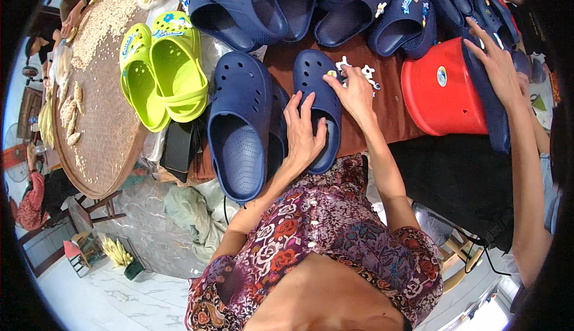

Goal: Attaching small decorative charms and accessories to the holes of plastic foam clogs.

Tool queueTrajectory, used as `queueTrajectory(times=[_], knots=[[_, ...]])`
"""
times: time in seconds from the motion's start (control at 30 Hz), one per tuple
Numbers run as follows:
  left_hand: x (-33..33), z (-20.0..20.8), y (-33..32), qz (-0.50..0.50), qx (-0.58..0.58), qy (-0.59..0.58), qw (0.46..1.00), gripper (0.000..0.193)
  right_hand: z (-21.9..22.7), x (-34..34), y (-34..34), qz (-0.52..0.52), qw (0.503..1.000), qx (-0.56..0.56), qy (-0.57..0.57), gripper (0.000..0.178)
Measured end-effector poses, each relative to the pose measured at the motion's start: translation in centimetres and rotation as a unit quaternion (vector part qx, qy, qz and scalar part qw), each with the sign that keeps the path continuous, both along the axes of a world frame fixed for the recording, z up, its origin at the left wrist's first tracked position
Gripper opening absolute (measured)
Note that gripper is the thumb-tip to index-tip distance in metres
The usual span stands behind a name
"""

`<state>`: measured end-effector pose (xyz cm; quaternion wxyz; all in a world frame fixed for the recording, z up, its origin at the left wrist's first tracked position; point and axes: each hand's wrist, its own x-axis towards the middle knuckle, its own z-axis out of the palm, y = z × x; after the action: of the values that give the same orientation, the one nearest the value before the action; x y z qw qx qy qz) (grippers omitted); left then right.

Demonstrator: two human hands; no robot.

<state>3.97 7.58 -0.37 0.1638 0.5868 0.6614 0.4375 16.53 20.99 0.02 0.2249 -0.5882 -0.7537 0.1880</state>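
A navy foam clog (309,74) with round holes lies in front of me, toe pointing away. My left hand (304,137) holds it, fingers over the upper and thumb by the foot opening. At the right side of its toe, my right hand (356,95) has thumb and index finger closed around a small yellow-and-white shoe charm (331,74). Just beyond those fingers, several black-and-white charms (369,75) lie on the brown table covering (388,107). A larger navy clog (239,92) stands left of my left hand, partly covering another one.
Lime-green clogs (176,68) with charms lie at left, beside a round woven tray (113,134) of pale kernels. Navy clogs (239,2) are piled along the far side. At right is a red container (439,89); another person's hand (499,68) reaches past it.
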Motion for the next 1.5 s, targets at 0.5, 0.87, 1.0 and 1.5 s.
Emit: queueTrajectory(times=[0.5,0.87,1.0,1.5], knots=[[0.2,0.2,0.2,0.003,0.001,0.025,1.0,0.067,-1.8,-0.9,0.2,0.012,0.999,0.051,-0.009,0.04],[0.2,0.1,0.2,0.011,0.018,0.038,0.999,0.068,-3.0,0.5,0.3,0.013,0.995,0.082,0.05,0.024],[0.2,0.1,0.2,0.007,0.016,0.034,0.999,0.068,-3.2,2.7,-1.1,0.022,0.99,0.1,0.094,0.024],[-0.1,1.5,-1.4,0.004,-0.012,-0.029,0.999,0.072,0.1,3.6,-5.6,-0.001,0.979,0.09,0.185,0.024]])
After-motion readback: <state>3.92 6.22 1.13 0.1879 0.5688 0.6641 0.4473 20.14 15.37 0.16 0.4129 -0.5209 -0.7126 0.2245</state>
